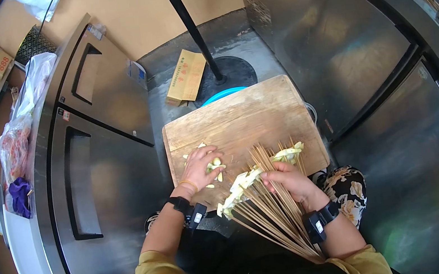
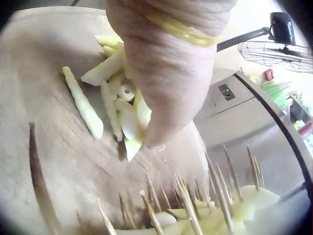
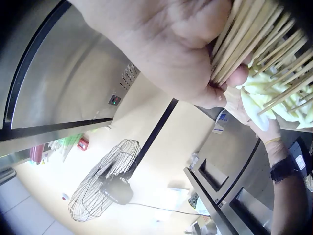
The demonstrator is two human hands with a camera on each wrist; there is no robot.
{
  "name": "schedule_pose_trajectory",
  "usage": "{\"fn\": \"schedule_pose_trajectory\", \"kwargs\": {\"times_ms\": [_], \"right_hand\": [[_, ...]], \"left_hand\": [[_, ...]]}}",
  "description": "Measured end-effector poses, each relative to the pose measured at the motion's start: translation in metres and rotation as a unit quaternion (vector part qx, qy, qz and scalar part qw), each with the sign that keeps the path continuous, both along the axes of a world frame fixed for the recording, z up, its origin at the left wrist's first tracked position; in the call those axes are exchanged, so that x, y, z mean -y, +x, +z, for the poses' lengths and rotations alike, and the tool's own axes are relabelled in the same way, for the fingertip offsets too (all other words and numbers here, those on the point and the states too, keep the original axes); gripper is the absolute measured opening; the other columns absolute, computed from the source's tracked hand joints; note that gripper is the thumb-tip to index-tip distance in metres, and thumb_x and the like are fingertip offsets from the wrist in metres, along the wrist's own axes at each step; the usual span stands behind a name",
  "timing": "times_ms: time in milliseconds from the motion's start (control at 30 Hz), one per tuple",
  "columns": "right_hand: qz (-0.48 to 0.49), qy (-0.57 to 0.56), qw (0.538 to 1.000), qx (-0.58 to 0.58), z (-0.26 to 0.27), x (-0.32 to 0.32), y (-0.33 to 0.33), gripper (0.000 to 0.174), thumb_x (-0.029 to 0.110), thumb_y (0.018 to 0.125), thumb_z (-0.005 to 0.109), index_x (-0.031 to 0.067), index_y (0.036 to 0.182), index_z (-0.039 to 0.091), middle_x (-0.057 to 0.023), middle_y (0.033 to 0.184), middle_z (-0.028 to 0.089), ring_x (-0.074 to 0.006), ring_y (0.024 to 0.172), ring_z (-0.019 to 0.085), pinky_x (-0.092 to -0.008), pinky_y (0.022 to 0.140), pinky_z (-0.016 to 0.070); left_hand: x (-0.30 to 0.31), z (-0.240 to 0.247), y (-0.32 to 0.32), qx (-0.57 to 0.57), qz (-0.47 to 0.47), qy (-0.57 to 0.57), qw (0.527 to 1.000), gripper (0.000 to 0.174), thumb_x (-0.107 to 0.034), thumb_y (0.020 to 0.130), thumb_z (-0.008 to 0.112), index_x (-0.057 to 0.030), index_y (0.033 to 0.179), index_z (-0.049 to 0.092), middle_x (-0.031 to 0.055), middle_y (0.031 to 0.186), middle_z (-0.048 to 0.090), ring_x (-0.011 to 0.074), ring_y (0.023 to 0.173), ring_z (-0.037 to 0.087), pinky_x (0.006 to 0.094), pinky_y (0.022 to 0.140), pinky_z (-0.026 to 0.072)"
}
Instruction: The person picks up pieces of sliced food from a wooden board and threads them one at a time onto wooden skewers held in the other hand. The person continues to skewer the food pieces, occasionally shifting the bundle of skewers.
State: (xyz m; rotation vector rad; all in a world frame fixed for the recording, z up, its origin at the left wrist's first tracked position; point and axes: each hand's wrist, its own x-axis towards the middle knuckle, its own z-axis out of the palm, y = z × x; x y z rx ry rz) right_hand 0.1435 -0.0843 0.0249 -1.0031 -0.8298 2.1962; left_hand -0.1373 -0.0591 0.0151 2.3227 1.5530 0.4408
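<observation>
A bundle of bamboo skewers (image 1: 269, 223), gripped by my right hand (image 1: 292, 181), fans out over the lap at the board's near edge. Pale yellow-green vegetable slices (image 1: 240, 189) are threaded in a row near their tips. My left hand (image 1: 197, 170) lies over a small heap of loose vegetable pieces (image 2: 128, 117) on the wooden cutting board (image 1: 229, 124), thumb apart from the other fingers and its tip at the heap's edge. Part of the heap is hidden beneath that hand. More threaded slices (image 1: 288, 153) lie on the board just beyond the right hand.
Steel refrigerator cabinets (image 1: 119, 203) stand on the left, with another steel cabinet (image 1: 397, 150) on the right. Behind the board are a cardboard box (image 1: 186, 77), a blue basin rim (image 1: 224, 95) and a black fan stand (image 1: 195, 33). Plastic bags (image 1: 17, 147) sit on the left counter.
</observation>
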Motion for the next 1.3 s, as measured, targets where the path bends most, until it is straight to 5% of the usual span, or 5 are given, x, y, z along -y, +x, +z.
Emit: {"fn": "schedule_pose_trajectory", "kwargs": {"times_ms": [400,700,900,1200,1300], "right_hand": [[-0.006,-0.01,0.999,0.03,-0.006,-0.003,0.0,0.009,0.011,0.078,0.062,0.0052,0.083,0.057,-0.0005,0.069,0.056,-0.0079,0.056,0.052,-0.0209,0.048,0.0418],[-0.015,0.015,0.998,0.061,0.008,0.004,-0.001,0.01,0.011,0.077,0.061,0.0032,0.083,0.059,-0.0004,0.068,0.057,-0.008,0.058,0.052,-0.0221,0.051,0.0408],[-0.003,0.036,0.997,0.067,0.002,0.005,-0.001,0.011,0.01,0.077,0.062,0.0027,0.084,0.06,-0.0004,0.068,0.058,-0.0077,0.057,0.053,-0.0214,0.051,0.0419],[-0.001,0.017,1.0,0.022,0.012,0.008,-0.001,0.01,0.009,0.077,0.066,0.0041,0.084,0.06,-0.0006,0.066,0.059,-0.0063,0.053,0.052,-0.0188,0.046,0.0396],[0.009,0.002,1.0,-0.027,0.011,0.007,-0.001,0.011,0.01,0.078,0.068,0.0048,0.082,0.059,-0.0003,0.065,0.059,-0.0054,0.05,0.051,-0.0169,0.044,0.0374]], "left_hand": [[0.021,-0.026,-0.03,0.079,0.394,0.018,0.916,0.015,-0.003,0.074,0.06,-0.0085,0.088,0.062,0.0086,0.096,0.057,0.0234,0.088,0.058,0.0319,0.08,0.0464],[0.074,-0.023,-0.016,-0.014,0.137,-0.005,0.99,0.018,-0.004,0.067,0.069,-0.0075,0.083,0.062,0.0107,0.088,0.059,0.0283,0.077,0.058,0.0334,0.072,0.0487],[0.073,-0.017,-0.009,-0.079,0.184,-0.104,0.974,0.017,-0.006,0.069,0.068,-0.0089,0.085,0.063,0.0092,0.079,0.061,0.0242,0.077,0.06,0.0316,0.069,0.0482],[0.056,0.041,0.027,0.607,0.296,-0.183,0.714,0.012,-0.009,0.087,0.059,-0.003,0.097,0.059,0.0059,0.089,0.064,0.0112,0.078,0.06,0.0215,0.066,0.047],[0.048,0.051,0.052,0.653,0.261,-0.218,0.677,0.018,-0.006,0.087,0.058,-0.0025,0.104,0.058,0.0087,0.092,0.064,0.0127,0.08,0.06,0.0221,0.068,0.0484]]}}
